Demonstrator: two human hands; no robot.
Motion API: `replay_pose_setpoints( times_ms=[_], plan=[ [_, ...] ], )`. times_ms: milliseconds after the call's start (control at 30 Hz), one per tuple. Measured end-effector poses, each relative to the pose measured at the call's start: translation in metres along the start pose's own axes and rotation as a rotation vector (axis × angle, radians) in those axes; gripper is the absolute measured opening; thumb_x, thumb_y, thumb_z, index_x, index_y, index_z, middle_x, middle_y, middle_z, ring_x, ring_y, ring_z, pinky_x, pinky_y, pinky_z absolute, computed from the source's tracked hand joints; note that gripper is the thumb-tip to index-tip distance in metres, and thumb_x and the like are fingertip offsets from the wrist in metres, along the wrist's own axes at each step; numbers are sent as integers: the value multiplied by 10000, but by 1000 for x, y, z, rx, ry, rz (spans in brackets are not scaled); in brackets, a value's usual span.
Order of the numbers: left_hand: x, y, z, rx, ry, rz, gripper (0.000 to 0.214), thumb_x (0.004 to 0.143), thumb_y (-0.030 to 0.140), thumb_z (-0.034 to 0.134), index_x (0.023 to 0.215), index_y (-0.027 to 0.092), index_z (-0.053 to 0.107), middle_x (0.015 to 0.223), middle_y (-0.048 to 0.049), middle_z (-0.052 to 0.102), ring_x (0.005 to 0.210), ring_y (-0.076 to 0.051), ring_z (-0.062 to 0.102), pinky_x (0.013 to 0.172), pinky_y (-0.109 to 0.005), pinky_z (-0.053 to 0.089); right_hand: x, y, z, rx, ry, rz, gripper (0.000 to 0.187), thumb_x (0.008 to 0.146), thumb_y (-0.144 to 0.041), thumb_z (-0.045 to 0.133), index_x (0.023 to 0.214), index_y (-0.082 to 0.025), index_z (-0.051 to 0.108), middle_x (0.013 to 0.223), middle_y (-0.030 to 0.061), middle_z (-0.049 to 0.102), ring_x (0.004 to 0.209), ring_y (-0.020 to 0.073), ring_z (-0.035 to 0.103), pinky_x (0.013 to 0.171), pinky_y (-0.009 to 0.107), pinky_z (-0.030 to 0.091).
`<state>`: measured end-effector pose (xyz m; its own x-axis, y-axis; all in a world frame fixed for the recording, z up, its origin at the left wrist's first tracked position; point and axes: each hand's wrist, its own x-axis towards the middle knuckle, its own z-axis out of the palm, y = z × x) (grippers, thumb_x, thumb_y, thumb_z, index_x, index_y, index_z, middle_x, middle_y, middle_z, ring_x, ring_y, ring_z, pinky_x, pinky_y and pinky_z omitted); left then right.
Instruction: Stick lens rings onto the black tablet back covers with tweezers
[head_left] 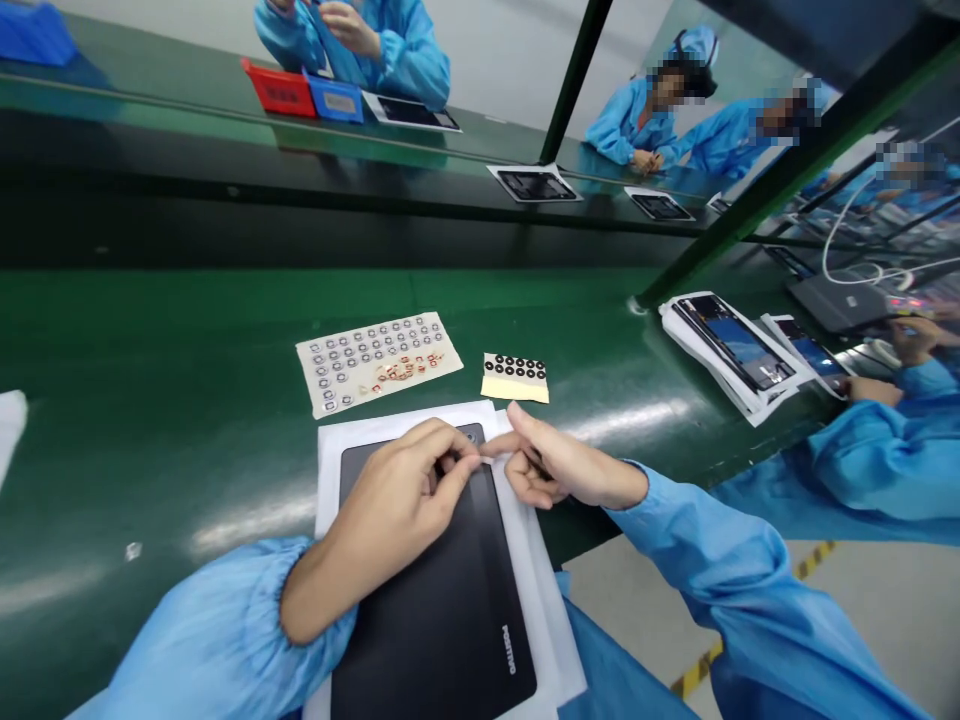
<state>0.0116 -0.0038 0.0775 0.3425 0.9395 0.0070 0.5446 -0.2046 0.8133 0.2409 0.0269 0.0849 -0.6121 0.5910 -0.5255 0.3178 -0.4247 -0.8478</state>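
Observation:
A dark grey tablet (pixel 442 590) marked POSITIVO lies back side up on white sheets (pixel 326 480). Over its upper right corner, beside the camera spot, my left hand (pixel 405 490) is closed in a pinch. A tiny pale sliver shows at those fingertips, too small to name. My right hand (pixel 559 465) is just to the right, thumb raised and index finger stretched to the left fingertips, the other fingers loosely curled. Beyond the tablet lie a sheet of small ring-shaped stickers (pixel 375 355) and a smaller card of black round stickers (pixel 515 375).
Stacked tablets on white sheets (pixel 739 350) lie at right, near a co-worker's sleeve (pixel 892 440). A green post (pixel 675 275) rises from the green bench (pixel 187 420). Across stand red (pixel 281 90) and blue bins (pixel 335 98) by another worker.

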Motion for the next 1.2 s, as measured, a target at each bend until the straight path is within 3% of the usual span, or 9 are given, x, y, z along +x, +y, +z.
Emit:
replay_pose_setpoints(
  times_ms=[100, 167, 467, 667, 833, 900, 1033, 1100, 1200],
  plan=[
    [10, -5, -6, 18, -124, -151, 229, 960, 418, 557, 889, 246, 691, 800, 28, 684, 622, -142, 566, 583, -281, 388, 4, 1, -15, 70, 263, -68, 868, 995, -778, 241, 1319, -72, 629, 434, -61, 469, 333, 73, 230, 356, 203, 180],
    [18, -6, -8, 70, -182, -194, 274, 963, 458, 539, 865, 249, 686, 720, 33, 659, 596, -154, 554, 556, -286, 354, 10, 4, -24, 128, 330, -92, 856, 990, -772, 276, 1344, -72, 618, 432, -64, 461, 329, 74, 210, 346, 202, 157],
    [38, 10, 4, 356, -235, -258, 295, 904, 487, 633, 729, 252, 671, 715, 10, 714, 688, -205, 654, 611, -312, 357, 22, 26, -33, 175, 338, -173, 807, 995, -744, 326, 1311, -74, 645, 451, -59, 472, 324, 66, 216, 340, 192, 161],
    [50, -1, 2, 548, -240, -315, 531, 765, 756, 671, 626, 249, 596, 631, -31, 696, 626, -251, 651, 554, -329, 343, 19, 29, -35, 181, 342, -191, 756, 1010, -706, 336, 1297, -81, 649, 452, -64, 471, 320, 65, 227, 345, 194, 163],
    [49, -12, -19, 361, -400, -500, 553, 786, 770, 615, 617, 247, 564, 533, -5, 666, 454, -207, 629, 499, -301, 378, 13, 32, -36, 146, 298, -153, 681, 1003, -671, 399, 1304, -110, 639, 486, -74, 474, 337, 64, 197, 353, 209, 126],
    [38, -22, -36, 316, -343, -516, 474, 804, 715, 631, 703, 252, 610, 593, 0, 698, 468, -202, 643, 495, -291, 401, 8, 34, -36, 16, 303, -174, 601, 991, -635, 482, 1241, -124, 679, 527, -61, 501, 380, 69, 270, 386, 215, 183],
    [2, -56, -70, 477, 106, -455, 488, 809, 682, 645, 1010, 242, 712, 856, -55, 759, 680, -241, 701, 575, -299, 462, 10, 38, -33, -295, 442, -314, 406, 944, -516, 641, 1081, -149, 747, 594, -50, 495, 535, 89, 399, 518, 231, 300],
    [-15, -71, -77, 384, 152, -489, 569, 779, 704, 671, 1067, 215, 718, 921, -78, 760, 748, -255, 704, 625, -310, 504, 19, 40, -29, -374, 457, -330, 362, 926, -489, 665, 1034, -154, 749, 607, -51, 489, 549, 92, 401, 534, 237, 300],
    [-31, -83, -72, 85, 120, -522, 557, 771, 723, 679, 948, 197, 726, 856, -62, 746, 770, -239, 695, 670, -300, 537, 36, 38, -23, -409, 446, -316, 296, 897, -445, 696, 943, -153, 720, 607, -48, 500, 556, 99, 430, 539, 239, 307]
  ],
)
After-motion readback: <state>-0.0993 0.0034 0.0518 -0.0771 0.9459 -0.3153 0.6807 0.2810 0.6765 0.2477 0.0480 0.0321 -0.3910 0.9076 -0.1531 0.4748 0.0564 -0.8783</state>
